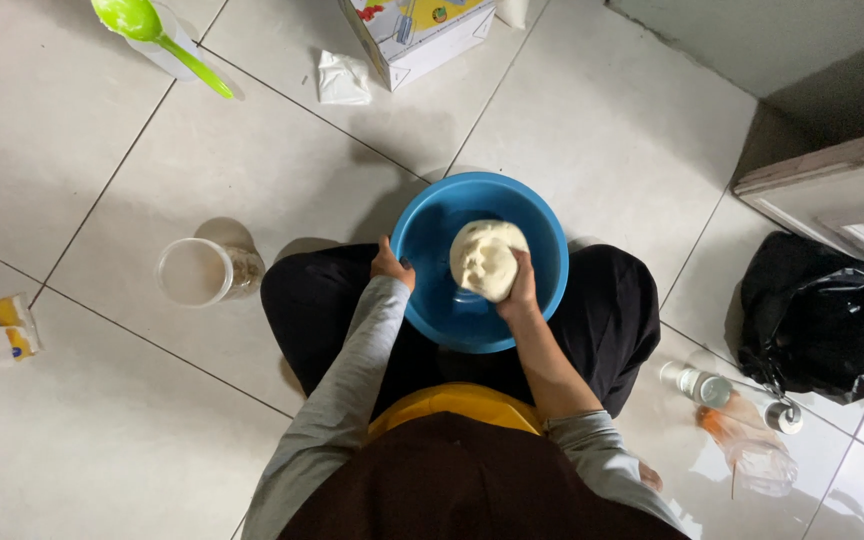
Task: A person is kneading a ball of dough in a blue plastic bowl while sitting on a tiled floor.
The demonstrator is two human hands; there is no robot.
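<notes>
My left hand (390, 266) is curled over the rim of the blue bowl (432, 225) at its nine o'clock edge, fingers closed on it. My right hand (522, 290) is inside the bowl, closed into a loose fist and pressing against the pale dough (482, 255) from about four o'clock. The dough sits near the bowl's centre, touching my right hand and well apart from my left. A clear plastic jar (197, 272) lies on the floor tiles at nine o'clock.

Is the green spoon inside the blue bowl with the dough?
No, the green spoon lies on the floor tiles far from the blue bowl, which holds only the dough.
</notes>
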